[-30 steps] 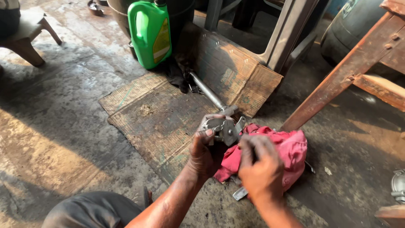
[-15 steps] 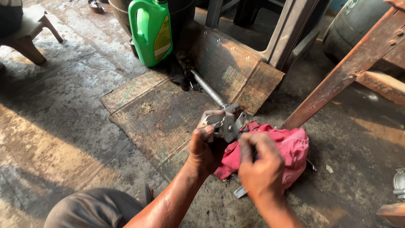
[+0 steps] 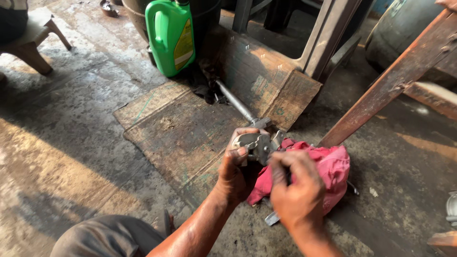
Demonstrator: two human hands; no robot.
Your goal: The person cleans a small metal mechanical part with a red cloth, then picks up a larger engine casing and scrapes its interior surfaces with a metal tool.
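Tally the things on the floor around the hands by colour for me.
Green: 1, the green plastic jug
Red: 1, the red cloth rag
Grey metal: 2, the grey metal bracket part in the left hand, and the long grey metal rod
Brown: 1, the flattened brown cardboard sheet
Total: 5

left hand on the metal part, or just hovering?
Touching. The head view shows the left hand wrapped around the grey metal part, with fingers curled over its top edge and the thumb pressed against its near side, no gap visible.
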